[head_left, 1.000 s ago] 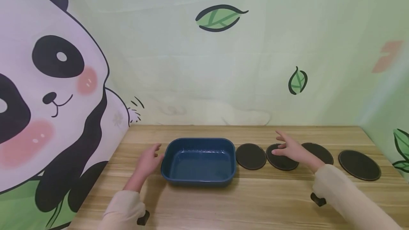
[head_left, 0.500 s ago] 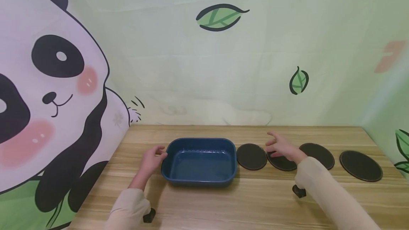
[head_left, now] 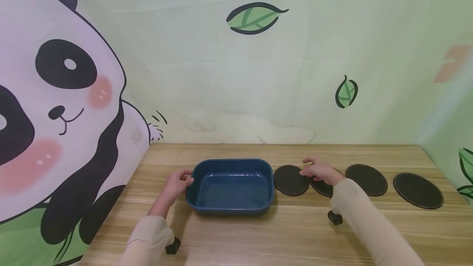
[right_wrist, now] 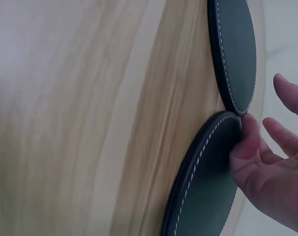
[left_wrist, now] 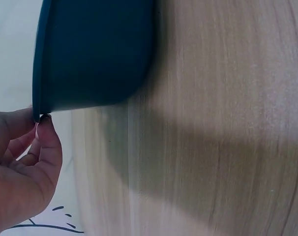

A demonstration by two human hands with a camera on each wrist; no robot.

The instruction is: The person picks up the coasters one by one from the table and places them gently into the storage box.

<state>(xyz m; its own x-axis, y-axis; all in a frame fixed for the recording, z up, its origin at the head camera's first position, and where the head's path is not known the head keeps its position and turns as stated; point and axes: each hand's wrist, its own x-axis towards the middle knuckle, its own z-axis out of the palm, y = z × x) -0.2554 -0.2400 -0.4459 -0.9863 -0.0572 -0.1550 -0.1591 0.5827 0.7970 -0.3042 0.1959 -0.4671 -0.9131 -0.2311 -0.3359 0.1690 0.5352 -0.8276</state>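
Note:
A blue rectangular baking dish (head_left: 229, 186) stands on the wooden table. My left hand (head_left: 177, 186) pinches the rim at its left end; in the left wrist view, the fingers (left_wrist: 48, 142) meet right at the lip. To the dish's right lie several round black coasters with pale stitched edges. My right hand (head_left: 320, 170) is over the second coaster (head_left: 320, 188), its fingers loosely spread. In the right wrist view, the thumb tip (right_wrist: 250, 125) reaches the spot where that coaster meets the first coaster (right_wrist: 236, 54). Nothing shows in its grasp.
Farther right lie a third coaster (head_left: 366, 180) and a fourth coaster (head_left: 418, 191). The wooden table (head_left: 281, 237) ends at a pale green cloth backdrop (head_left: 207, 73) printed with a panda and leaves. Both wrists carry small black devices below the cream sleeves.
My right hand has moved left and lower over the coasters, towards the first one. My left hand has moved right onto the dish's rim and pinches it. The dish has stayed in place.

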